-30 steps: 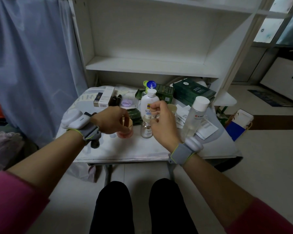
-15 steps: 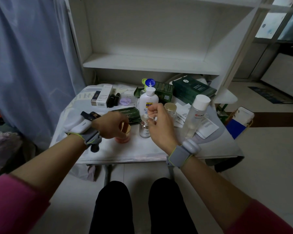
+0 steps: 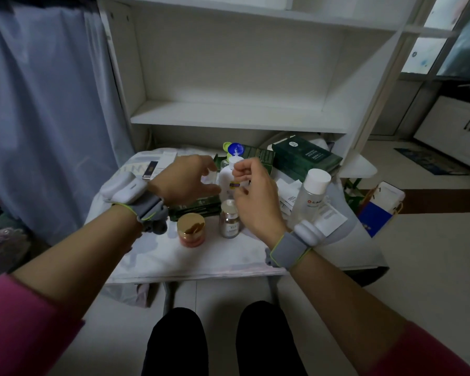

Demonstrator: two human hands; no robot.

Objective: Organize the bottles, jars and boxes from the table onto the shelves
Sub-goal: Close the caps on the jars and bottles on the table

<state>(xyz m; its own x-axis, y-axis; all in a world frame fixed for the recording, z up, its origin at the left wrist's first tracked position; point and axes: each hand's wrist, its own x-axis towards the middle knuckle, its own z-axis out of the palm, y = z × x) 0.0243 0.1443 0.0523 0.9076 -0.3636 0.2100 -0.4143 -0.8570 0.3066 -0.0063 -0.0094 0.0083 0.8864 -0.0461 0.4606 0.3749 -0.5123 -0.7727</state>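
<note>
My left hand (image 3: pixel 185 181) hovers over the table (image 3: pixel 201 259) with its fingers spread and curved, holding nothing, just left of a white lotion bottle (image 3: pixel 225 180). My right hand (image 3: pixel 255 202) is raised in front of that bottle, thumb pressed to curled forefinger near its cap; nothing shows between them. Below the hands stand a pink jar with a gold lid (image 3: pixel 192 230) and a small glass bottle (image 3: pixel 229 222). A tall clear bottle with a white cap (image 3: pixel 311 196) stands to the right. The white shelf board (image 3: pixel 228 119) lies behind the table.
Dark green boxes (image 3: pixel 307 158) are stacked at the back right, with a blue-capped bottle (image 3: pixel 235 149) and another green box (image 3: pixel 258 156) behind the lotion. Flat green packets (image 3: pixel 198 206) and a white-and-black box (image 3: pixel 154 166) lie left. Papers (image 3: pixel 329 215) lie right. A blue curtain (image 3: pixel 44 104) hangs left.
My left hand let go of the pink jar and rose toward the lotion bottle, fingers spreading. My right hand lifted off the small glass bottle. The view tilted upward.
</note>
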